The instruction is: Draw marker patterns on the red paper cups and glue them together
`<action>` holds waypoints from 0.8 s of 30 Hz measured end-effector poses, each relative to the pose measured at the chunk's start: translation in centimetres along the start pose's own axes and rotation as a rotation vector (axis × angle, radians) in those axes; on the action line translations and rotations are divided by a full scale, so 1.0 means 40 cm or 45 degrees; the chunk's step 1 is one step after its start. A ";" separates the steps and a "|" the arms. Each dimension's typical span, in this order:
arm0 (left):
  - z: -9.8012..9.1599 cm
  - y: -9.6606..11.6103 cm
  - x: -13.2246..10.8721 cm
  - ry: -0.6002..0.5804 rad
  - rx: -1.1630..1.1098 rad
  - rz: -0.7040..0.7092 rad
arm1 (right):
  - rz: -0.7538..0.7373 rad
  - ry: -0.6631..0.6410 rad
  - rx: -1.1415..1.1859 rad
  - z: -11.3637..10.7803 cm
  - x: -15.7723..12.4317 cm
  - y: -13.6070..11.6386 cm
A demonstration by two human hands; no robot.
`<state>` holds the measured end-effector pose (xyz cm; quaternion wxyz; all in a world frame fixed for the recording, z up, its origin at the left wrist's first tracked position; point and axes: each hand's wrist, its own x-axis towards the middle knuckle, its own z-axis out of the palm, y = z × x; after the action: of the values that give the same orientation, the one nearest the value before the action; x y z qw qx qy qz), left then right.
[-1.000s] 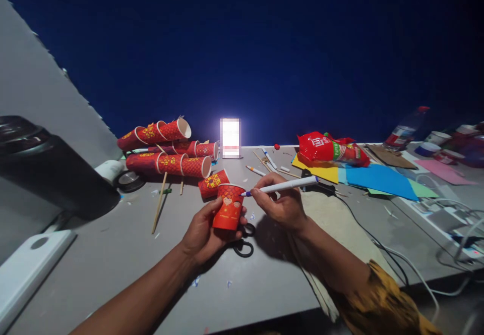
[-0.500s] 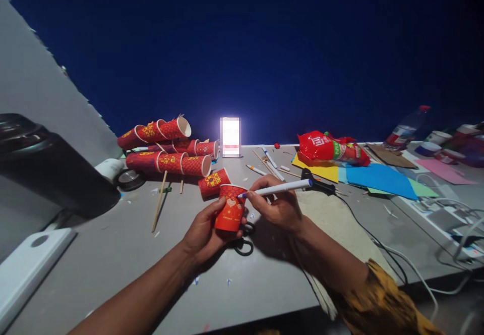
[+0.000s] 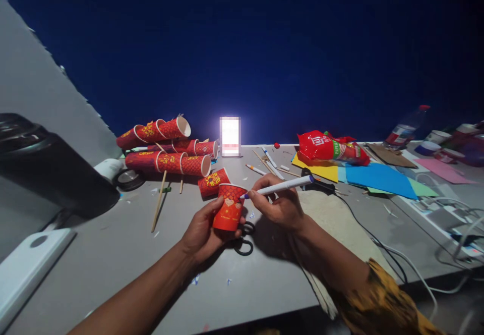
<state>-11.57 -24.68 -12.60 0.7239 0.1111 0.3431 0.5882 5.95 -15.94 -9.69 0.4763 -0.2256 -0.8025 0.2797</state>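
Note:
A red patterned paper cup (image 3: 228, 213) is held upright, slightly tilted, by my left hand (image 3: 204, 228), whose thumb lies across its near side. My right hand (image 3: 278, 205) pinches a white marker (image 3: 284, 186) with a purple tip. That tip is at the right side of the cup, near the rim; I cannot tell whether it touches. Black scissor handles (image 3: 244, 244) show on the table just behind and below the cup. Another red cup (image 3: 212, 183) lies on its side right behind the held one.
Stacked red cups (image 3: 168, 163) lie at the back left near a dark bottle (image 3: 53, 166). A wooden stick (image 3: 159, 204) is close by. Rightward are loose markers (image 3: 269, 157), a red bag (image 3: 315, 146), blue paper (image 3: 381, 179), a beige cloth (image 3: 333, 219) and cables (image 3: 412, 269).
The cup has turned slightly and shifted a little left in my left hand. The marker tip has moved slightly right, toward the cup's edge.

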 end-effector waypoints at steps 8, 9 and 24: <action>-0.001 0.001 0.002 0.036 0.038 -0.001 | -0.030 0.131 -0.006 -0.005 0.009 -0.006; -0.002 0.002 0.003 0.021 0.037 -0.003 | -0.034 0.116 -0.010 -0.004 0.008 -0.005; -0.002 -0.004 0.002 0.013 0.002 -0.029 | 0.055 0.009 -0.003 0.013 -0.007 -0.001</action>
<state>-11.50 -24.68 -12.80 0.7287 0.1047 0.3485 0.5802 5.59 -16.26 -10.04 0.4727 -0.2442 -0.7961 0.2882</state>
